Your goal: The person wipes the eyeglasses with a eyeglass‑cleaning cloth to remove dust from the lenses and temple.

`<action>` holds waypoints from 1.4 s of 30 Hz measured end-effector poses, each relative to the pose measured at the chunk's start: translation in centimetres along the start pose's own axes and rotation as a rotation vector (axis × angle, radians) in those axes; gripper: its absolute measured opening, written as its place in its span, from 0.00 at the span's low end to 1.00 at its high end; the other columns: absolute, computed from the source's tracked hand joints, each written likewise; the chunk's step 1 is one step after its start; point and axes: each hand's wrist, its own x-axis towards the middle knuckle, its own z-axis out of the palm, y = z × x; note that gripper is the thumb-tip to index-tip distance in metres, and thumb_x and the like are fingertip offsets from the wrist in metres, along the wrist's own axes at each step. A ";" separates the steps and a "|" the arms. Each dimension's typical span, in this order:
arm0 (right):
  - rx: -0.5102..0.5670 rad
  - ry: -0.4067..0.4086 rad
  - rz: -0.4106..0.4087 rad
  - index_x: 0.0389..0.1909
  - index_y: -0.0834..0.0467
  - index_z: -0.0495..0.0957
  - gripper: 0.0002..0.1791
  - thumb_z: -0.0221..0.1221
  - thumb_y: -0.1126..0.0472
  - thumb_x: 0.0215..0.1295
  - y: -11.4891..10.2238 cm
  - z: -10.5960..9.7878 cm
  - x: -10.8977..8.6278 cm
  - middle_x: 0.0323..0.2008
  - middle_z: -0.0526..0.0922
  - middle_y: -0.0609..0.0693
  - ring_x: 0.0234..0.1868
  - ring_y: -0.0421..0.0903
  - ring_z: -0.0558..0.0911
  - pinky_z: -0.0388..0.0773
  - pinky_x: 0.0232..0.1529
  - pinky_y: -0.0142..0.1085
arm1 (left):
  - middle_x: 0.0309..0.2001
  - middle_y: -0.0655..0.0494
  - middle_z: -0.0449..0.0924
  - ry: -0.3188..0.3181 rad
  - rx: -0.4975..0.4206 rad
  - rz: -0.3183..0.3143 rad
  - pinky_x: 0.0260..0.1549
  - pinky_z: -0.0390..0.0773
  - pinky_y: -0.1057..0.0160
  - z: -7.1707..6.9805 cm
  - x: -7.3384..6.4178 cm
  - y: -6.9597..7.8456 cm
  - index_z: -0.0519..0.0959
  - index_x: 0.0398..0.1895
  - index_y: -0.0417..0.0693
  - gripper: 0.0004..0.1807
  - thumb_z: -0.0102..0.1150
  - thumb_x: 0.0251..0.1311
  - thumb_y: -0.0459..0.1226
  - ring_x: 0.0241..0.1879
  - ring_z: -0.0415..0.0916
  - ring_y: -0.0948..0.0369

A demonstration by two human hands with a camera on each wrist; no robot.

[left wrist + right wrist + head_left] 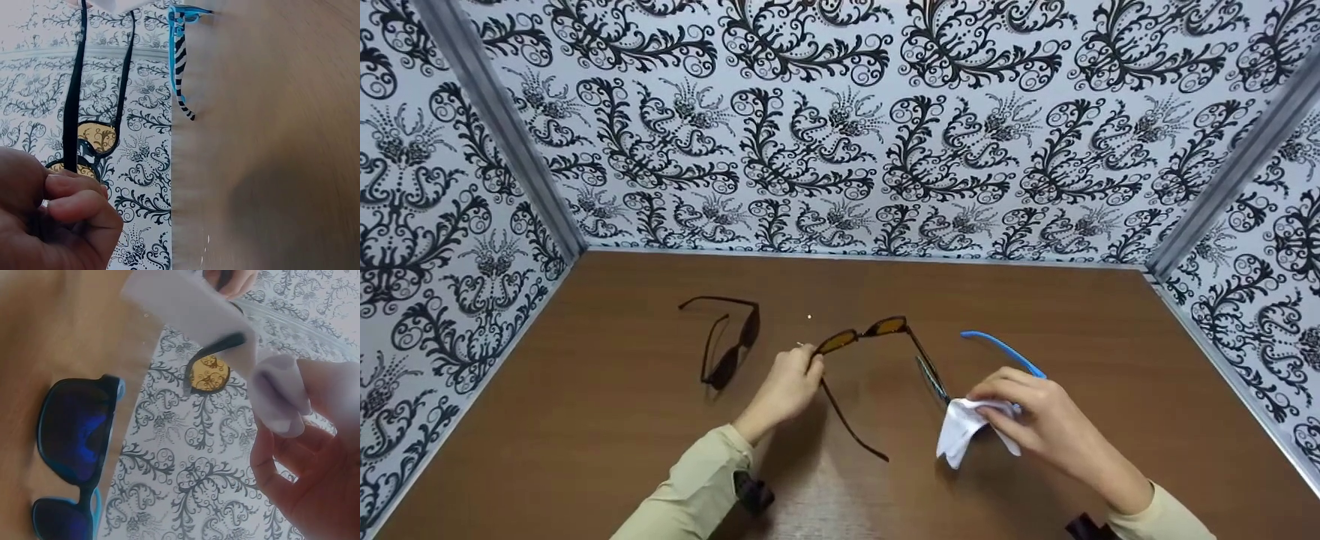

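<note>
My left hand (787,386) grips dark-framed sunglasses with amber lenses (889,326) near one hinge, their temples unfolded and held above the table. In the left wrist view, thumb and fingers of the left hand (62,219) pinch the frame beside a lens. A white cloth (960,431) hangs from my right hand (1039,409), pinched between thumb and fingers; the right wrist view shows the cloth (185,312) bunched at the fingertips. Behind and below that hand lie blue sunglasses (1005,349) with a zebra-striped temple (180,62) and dark bluish lenses (76,430), partly covered by cloth and hand.
Another pair of dark sunglasses (750,328) rests on the brown table (607,360), left of my left hand, with temples unfolded. Patterned black-and-white panels (840,150) enclose the table at the back and both sides, with grey strips at the corners.
</note>
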 end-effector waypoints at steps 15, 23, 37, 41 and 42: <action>0.027 0.045 0.016 0.40 0.57 0.79 0.06 0.62 0.67 0.63 -2.5 1.9 1.4 0.35 0.81 0.46 0.33 0.39 0.78 0.74 0.34 0.25 | 0.15 0.50 0.74 -0.063 -0.150 -0.053 0.12 0.72 0.67 -0.2 -0.1 0.4 0.74 0.31 0.33 0.10 0.43 0.69 0.26 0.12 0.74 0.55; 0.059 0.028 0.020 0.38 0.58 0.77 0.14 0.65 0.75 0.52 -3.2 4.0 1.9 0.31 0.80 0.45 0.28 0.36 0.76 0.72 0.28 0.24 | 0.18 0.43 0.76 -0.119 -0.279 -0.114 0.14 0.78 0.60 0.1 0.2 0.6 0.74 0.33 0.31 0.10 0.42 0.69 0.26 0.12 0.75 0.60; 0.192 -0.129 0.165 0.37 0.57 0.71 0.12 0.62 0.73 0.57 -2.8 6.3 2.6 0.25 0.79 0.41 0.24 0.32 0.74 0.71 0.23 0.22 | 0.22 0.38 0.77 -0.175 -0.504 -0.194 0.20 0.81 0.61 0.4 0.2 1.0 0.72 0.39 0.29 0.08 0.41 0.70 0.26 0.16 0.77 0.61; 0.197 -0.168 0.206 0.37 0.55 0.71 0.11 0.61 0.70 0.59 -2.9 6.7 2.9 0.24 0.78 0.39 0.22 0.30 0.71 0.67 0.21 0.20 | 0.22 0.37 0.77 -0.167 -0.533 -0.199 0.23 0.82 0.53 0.4 0.2 1.3 0.71 0.39 0.29 0.08 0.41 0.70 0.26 0.17 0.78 0.59; 0.196 -0.173 0.215 0.38 0.55 0.71 0.10 0.61 0.70 0.60 -2.9 6.8 3.0 0.25 0.78 0.39 0.22 0.30 0.71 0.67 0.21 0.21 | 0.22 0.38 0.77 -0.165 -0.536 -0.199 0.24 0.82 0.52 0.4 0.2 1.4 0.71 0.40 0.29 0.08 0.41 0.70 0.26 0.17 0.78 0.58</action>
